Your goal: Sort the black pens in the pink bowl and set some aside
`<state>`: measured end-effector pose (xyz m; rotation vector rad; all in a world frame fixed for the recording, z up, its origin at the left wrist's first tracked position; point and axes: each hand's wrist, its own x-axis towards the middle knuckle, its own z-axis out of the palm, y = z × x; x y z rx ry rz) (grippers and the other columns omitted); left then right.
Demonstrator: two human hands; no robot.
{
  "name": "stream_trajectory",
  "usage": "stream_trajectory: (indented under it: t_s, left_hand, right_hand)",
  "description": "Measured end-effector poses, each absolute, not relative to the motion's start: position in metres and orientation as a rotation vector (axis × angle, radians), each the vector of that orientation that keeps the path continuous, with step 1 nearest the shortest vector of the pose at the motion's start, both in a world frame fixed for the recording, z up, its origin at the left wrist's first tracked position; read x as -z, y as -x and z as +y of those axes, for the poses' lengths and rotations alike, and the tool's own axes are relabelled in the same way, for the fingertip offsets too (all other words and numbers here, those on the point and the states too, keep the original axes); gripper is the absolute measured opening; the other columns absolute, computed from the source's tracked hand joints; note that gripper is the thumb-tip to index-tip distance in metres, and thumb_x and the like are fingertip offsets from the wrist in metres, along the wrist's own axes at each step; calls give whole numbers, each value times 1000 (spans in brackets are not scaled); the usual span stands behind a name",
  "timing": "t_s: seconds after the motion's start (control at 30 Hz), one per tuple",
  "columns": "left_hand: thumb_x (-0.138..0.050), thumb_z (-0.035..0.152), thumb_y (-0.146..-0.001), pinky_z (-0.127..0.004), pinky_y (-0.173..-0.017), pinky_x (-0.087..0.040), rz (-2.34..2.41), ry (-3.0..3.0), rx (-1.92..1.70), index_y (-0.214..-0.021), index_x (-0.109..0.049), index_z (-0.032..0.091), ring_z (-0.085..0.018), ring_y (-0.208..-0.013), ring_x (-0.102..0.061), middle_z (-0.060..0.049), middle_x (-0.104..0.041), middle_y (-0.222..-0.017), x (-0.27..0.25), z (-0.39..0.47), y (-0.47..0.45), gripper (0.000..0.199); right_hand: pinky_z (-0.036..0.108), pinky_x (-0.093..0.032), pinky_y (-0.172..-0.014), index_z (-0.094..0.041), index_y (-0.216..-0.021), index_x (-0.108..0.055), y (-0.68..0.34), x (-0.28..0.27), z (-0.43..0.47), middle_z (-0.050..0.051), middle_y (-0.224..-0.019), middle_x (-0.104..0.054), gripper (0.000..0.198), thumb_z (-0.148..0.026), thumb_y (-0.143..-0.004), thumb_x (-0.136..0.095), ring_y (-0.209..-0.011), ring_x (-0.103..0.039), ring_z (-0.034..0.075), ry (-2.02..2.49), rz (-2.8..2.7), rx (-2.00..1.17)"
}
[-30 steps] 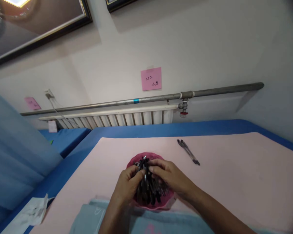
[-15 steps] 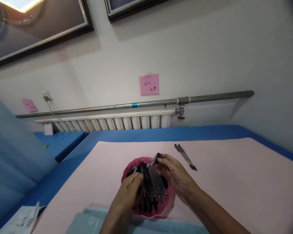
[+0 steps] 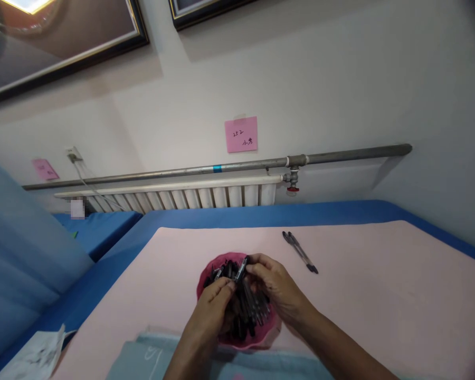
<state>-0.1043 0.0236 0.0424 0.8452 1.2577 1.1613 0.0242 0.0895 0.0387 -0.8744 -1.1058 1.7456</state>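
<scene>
A pink bowl [image 3: 267,338] with a wavy rim holds many pens with clear barrels and black parts [image 3: 247,311]. Above it, my right hand [image 3: 275,287] pinches the dark upper end of a pen [image 3: 241,268], held at a slant. My left hand [image 3: 211,306] has its thumb and fingers closed at the lower end of the same pen; that end is hidden by the fingers. Two more pens [image 3: 300,252] lie side by side on the pink sheet, beyond my right hand.
The pink sheet [image 3: 380,295] covers a blue bed [image 3: 301,211]. A light blue cloth [image 3: 142,356] lies at the near edge, papers [image 3: 34,353] at the lower left. A radiator [image 3: 206,196] and pipe [image 3: 340,157] run along the wall; a blue curtain [image 3: 19,264] hangs left.
My right hand has moved slightly left and down, bringing the pen closer to my left hand and more upright. The two pens on the sheet stay put.
</scene>
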Motion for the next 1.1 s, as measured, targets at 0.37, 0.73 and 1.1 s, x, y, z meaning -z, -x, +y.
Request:
stream_trajectory:
  t_s: [0.37,0.73,1.1]
  left_hand:
    - [-72,31,-62,-22,-60,-45,1058,-599,-1495,-90,-62,15,-12,-62,-57,-2,-64,-74,-42,27,100,33]
    - [-73,28,-64,-26,-76,-50,955,-428,-1638,-95,-64,16,-17,-85,-63,-7,-68,-93,-38,27,90,35]
    - [-73,37,-65,-31,-84,-48,1045,-461,-1567,-90,-64,17,-22,-101,-58,-8,-64,-109,-31,28,98,33]
  right_hand:
    - [21,-34,-46,-19,-68,-53,-19,-42,75,-6,-54,-49,4,-19,-72,-54,-48,-43,9,991,-1485,-1514]
    - [23,-41,-54,-17,-75,-58,-11,-45,56,-1,-67,-60,11,-11,-71,-50,-62,-55,13,994,-1722,-1378]
    - [26,-40,-56,-16,-72,-64,-147,-30,144,7,-70,-66,22,-20,-75,-43,-64,-60,20,1802,-1818,-496]
